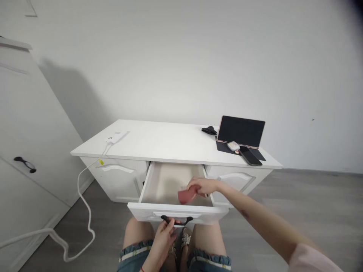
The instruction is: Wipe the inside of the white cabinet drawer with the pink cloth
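My left hand [163,238] grips the black handle [187,221] on the front of a white drawer [161,181], which is pulled out of the desk. Inside the drawer's right half, my right hand [203,185] pinches a folded red cloth [185,196]. The cloth looks soft and is slightly blurred, hanging from the fingers near the drawer's front panel. Whether it touches the drawer bottom I cannot tell. The pale drawer floor shows to the left of the cloth.
On the white desk [159,138], a tablet [241,130] stands at right with a phone [250,156] and a small white case [233,146] before it. Behind lies a black item [209,130]. A white power strip [115,137] trails its cord at left, near a wardrobe [28,113].
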A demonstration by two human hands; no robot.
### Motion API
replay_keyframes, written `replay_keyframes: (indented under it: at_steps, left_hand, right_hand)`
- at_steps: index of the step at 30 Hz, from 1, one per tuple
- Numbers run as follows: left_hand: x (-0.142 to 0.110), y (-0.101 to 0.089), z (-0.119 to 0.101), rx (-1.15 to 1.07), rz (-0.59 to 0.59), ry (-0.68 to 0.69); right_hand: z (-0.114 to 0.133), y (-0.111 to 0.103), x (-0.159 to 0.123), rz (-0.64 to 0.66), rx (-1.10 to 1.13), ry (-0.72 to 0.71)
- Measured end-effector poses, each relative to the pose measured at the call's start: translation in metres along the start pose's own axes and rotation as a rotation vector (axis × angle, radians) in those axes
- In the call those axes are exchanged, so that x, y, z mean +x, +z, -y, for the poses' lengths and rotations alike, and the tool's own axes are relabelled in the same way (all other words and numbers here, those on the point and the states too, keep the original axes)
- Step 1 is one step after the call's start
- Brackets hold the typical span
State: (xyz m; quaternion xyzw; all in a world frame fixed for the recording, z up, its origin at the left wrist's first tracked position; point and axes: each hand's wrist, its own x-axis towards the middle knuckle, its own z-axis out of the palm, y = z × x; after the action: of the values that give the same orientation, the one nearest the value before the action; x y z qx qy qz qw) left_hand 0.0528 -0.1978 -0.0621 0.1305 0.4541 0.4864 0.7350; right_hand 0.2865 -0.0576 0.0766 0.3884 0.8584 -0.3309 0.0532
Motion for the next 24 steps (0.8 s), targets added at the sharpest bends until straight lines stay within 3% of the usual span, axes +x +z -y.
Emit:
replay_keyframes:
  at_steps: [2,4,7,8,11,14,16,18,22,24]
  left_hand:
    - [-0.004,0.002,-0.002,0.002,0.007,0.005]
    - [-0.008,0.003,-0.003,-0.008,0.018,0.007]
    - [-0.012,0.004,-0.005,-0.020,0.020,0.013]
    - [-0.013,0.004,-0.005,-0.022,0.024,0.016]
    - [-0.015,0.004,-0.006,-0.035,0.050,0.028]
    - [-0.015,0.004,-0.005,-0.058,0.063,0.040]
    - [-0.014,0.004,-0.002,-0.074,0.047,0.051]
    - [-0.013,0.002,0.002,-0.094,0.027,0.058]
    - [-0.015,0.001,0.010,-0.200,0.055,0.104]
    - [-0.018,0.004,0.011,-0.248,0.038,0.117]
  right_hand:
    - [0.019,0.000,-0.037,-0.266,0.046,-0.088]
    - [0.036,0.021,-0.074,-0.599,-0.048,-0.118]
    - [0.041,0.085,-0.109,-1.041,-0.384,-0.128]
    - [0.035,0.110,-0.113,-1.129,-0.517,-0.119]
    - [0.008,0.175,-0.111,-1.109,-0.752,-0.031]
    - [-0.012,0.210,-0.093,-1.173,-0.728,0.079]
    - [-0.011,0.218,-0.076,-1.142,-0.697,0.118]
    - [0.002,0.217,-0.058,-1.029,-0.672,0.126]
    - [0.046,0.204,-0.018,-0.730,-0.567,0.140]
    - [0.071,0.197,0.003,-0.668,-0.483,0.134]
